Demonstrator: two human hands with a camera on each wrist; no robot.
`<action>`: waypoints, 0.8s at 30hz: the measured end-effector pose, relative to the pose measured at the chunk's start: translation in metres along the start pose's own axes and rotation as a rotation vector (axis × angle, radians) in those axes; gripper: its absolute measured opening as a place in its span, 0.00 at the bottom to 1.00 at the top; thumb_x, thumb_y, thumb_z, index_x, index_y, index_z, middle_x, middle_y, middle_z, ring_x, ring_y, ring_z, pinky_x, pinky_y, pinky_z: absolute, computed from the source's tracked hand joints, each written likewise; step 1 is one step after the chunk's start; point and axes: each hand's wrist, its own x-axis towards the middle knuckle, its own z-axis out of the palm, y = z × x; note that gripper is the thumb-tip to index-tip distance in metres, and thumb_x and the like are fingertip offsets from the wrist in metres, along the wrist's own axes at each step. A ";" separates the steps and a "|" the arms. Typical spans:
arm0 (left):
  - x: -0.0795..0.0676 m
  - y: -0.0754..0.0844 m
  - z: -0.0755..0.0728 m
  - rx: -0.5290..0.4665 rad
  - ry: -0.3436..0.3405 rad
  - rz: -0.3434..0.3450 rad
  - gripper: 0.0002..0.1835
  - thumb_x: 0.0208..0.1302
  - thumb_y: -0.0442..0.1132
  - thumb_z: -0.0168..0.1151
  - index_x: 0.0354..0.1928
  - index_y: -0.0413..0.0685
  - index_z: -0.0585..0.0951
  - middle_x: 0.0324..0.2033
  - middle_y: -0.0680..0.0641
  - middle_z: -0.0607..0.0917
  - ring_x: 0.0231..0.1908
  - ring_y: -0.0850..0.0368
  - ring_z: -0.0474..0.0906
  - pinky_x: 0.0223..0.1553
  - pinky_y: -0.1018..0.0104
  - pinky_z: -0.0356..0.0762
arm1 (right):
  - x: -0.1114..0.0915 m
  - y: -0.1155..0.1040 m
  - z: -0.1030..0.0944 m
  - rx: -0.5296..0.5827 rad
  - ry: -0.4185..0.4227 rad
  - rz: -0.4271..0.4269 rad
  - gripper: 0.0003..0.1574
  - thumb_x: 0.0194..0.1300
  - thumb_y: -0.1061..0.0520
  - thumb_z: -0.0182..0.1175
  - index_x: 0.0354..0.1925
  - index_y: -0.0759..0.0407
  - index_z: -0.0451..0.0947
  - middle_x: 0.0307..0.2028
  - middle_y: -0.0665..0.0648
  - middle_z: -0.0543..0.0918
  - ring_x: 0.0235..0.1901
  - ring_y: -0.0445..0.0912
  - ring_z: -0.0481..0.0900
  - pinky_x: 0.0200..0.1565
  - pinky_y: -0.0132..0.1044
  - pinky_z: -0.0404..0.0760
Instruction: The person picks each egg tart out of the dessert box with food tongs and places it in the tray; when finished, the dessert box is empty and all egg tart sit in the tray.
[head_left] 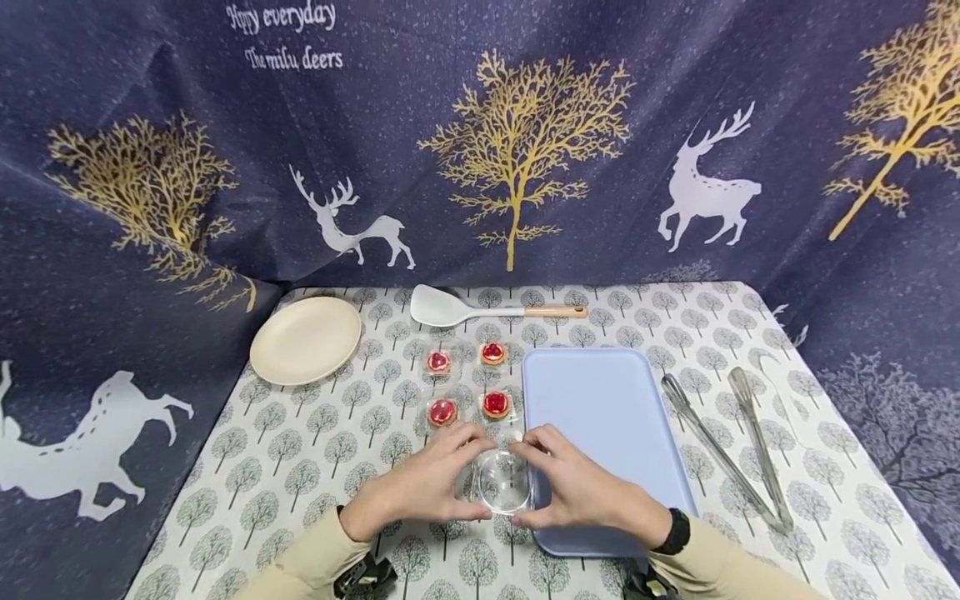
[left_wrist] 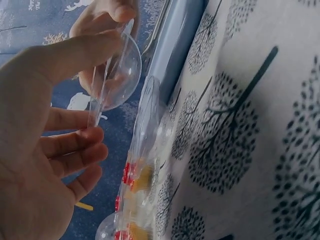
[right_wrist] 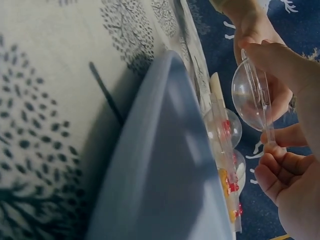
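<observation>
A clear plastic lid with a round dome (head_left: 504, 483) is held level between my two hands, above the table, its dome bulging downward. My left hand (head_left: 442, 475) pinches its left edge between thumb and fingers. At the opposite edge, my right hand (head_left: 573, 483) pinches it the same way. Several small red-topped tarts (head_left: 496, 405) lie just beyond the hands in clear plastic packaging. In the right wrist view, clear domes cover tarts (right_wrist: 232, 187). More clear plastic (left_wrist: 150, 110) shows below the held lid in the left wrist view; its shape is hard to tell.
A light blue tray (head_left: 592, 433) lies to the right, partly under my right hand and wrist. Metal tongs (head_left: 765, 454) rest beyond it. A cream plate (head_left: 306, 342) stands at the back left, and a white spatula (head_left: 442, 307) with a wooden handle lies at the back.
</observation>
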 end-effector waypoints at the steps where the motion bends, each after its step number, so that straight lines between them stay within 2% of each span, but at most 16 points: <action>1: -0.001 0.001 0.001 0.015 0.005 0.007 0.43 0.47 0.63 0.72 0.62 0.47 0.72 0.57 0.54 0.73 0.59 0.60 0.67 0.65 0.58 0.71 | -0.001 0.000 0.001 -0.006 0.009 -0.014 0.53 0.42 0.34 0.76 0.57 0.66 0.74 0.47 0.53 0.72 0.47 0.41 0.68 0.48 0.30 0.79; 7: -0.007 0.005 0.009 0.070 0.038 0.017 0.44 0.44 0.64 0.74 0.59 0.46 0.74 0.52 0.55 0.73 0.54 0.61 0.68 0.62 0.63 0.72 | -0.005 -0.002 0.005 -0.042 0.013 -0.057 0.51 0.45 0.32 0.73 0.55 0.66 0.75 0.48 0.53 0.74 0.47 0.41 0.71 0.48 0.29 0.80; 20: -0.015 0.015 0.022 0.077 0.006 -0.034 0.44 0.44 0.66 0.73 0.59 0.47 0.73 0.52 0.55 0.72 0.53 0.63 0.67 0.60 0.64 0.73 | -0.011 -0.013 0.009 -0.078 -0.062 -0.013 0.50 0.43 0.31 0.73 0.54 0.63 0.77 0.48 0.51 0.76 0.46 0.39 0.71 0.46 0.26 0.80; 24: -0.017 0.016 0.025 0.081 0.005 -0.041 0.44 0.43 0.65 0.73 0.59 0.46 0.73 0.52 0.55 0.72 0.53 0.62 0.67 0.61 0.63 0.73 | -0.012 -0.013 0.012 -0.090 -0.065 -0.024 0.50 0.43 0.31 0.73 0.54 0.62 0.77 0.48 0.51 0.76 0.46 0.39 0.70 0.46 0.26 0.80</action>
